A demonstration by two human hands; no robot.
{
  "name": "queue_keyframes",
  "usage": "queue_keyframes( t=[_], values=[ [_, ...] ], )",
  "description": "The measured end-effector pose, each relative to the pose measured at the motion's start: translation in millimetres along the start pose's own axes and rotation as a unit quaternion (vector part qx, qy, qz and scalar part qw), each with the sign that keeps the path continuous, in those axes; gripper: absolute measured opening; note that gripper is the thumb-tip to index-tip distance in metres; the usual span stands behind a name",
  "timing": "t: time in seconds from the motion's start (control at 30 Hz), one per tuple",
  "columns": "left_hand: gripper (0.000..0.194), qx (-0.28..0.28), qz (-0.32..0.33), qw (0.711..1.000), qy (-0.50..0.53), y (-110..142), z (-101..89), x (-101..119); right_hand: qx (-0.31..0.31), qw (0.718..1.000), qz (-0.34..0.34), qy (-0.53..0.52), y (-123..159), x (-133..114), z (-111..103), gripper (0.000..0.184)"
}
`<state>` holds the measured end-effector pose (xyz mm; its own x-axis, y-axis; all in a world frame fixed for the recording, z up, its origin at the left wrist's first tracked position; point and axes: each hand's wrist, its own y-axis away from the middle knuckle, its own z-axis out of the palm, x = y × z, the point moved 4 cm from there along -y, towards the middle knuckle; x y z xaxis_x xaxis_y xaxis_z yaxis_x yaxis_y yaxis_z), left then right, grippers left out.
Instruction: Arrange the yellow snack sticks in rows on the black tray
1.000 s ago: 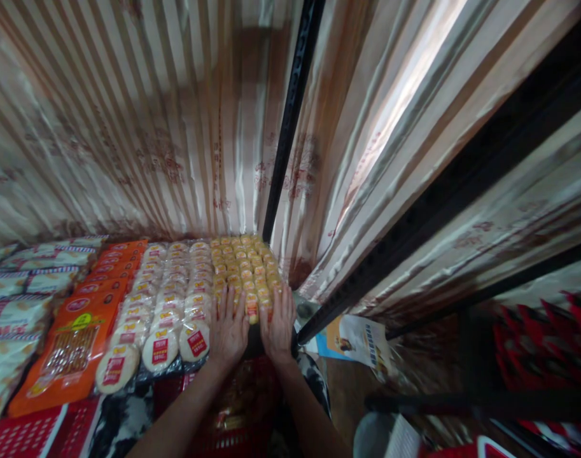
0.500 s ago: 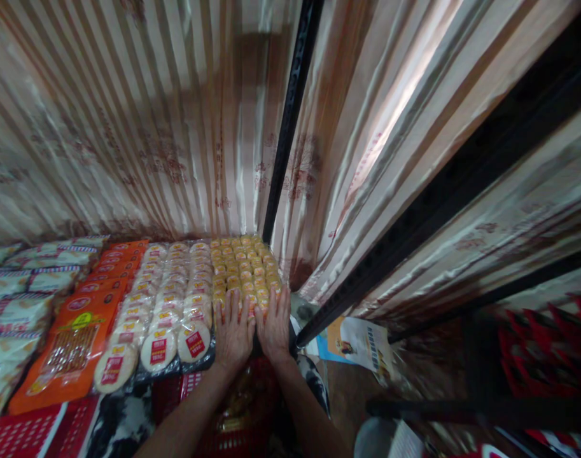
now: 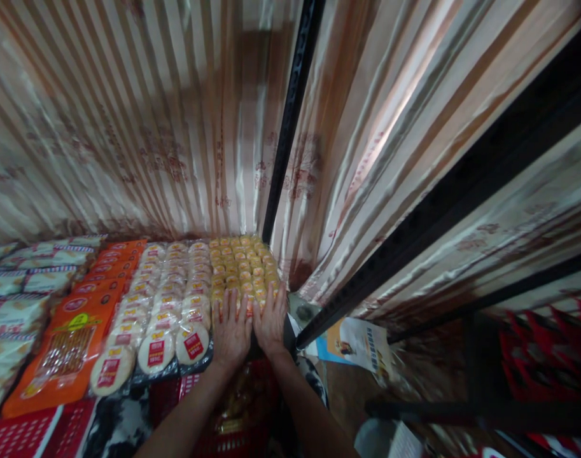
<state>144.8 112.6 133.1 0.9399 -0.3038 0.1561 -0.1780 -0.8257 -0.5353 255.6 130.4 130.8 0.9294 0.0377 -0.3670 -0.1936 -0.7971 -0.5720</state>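
Note:
Small gold-wrapped snacks (image 3: 245,261) stand in close rows at the right end of the shelf. On their near edge lies my left hand (image 3: 233,331), flat with its fingers stretched forward. Beside it my right hand (image 3: 271,321) rests on the same rows, fingers extended over the right front corner. The palms hide the nearest pieces. Just left of my left hand are rows of round white crackers (image 3: 193,340) in clear wrap with red labels.
Orange snack packets (image 3: 63,350) and white-and-blue packets (image 3: 13,324) fill the shelf's left part. Black metal posts (image 3: 290,121) rise behind and to the right, against a pleated curtain (image 3: 175,127). Red baskets (image 3: 27,432) stand below the front edge. A printed bag (image 3: 357,343) lies at right.
The view has shifted very slightly, so the shelf goods sit a little further left. Both hands stay flat on the gold-wrapped snacks, almost unmoved.

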Motion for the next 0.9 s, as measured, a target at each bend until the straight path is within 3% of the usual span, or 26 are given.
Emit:
queue_keyframes(
  t=[0.9],
  values=[
    [0.049, 0.009, 0.001, 1.000, -0.019, -6.9, 2.7, -0.3, -0.014, 1.000, 0.014, -0.015, -2.8, -1.9, 4.8, 0.054]
  ],
)
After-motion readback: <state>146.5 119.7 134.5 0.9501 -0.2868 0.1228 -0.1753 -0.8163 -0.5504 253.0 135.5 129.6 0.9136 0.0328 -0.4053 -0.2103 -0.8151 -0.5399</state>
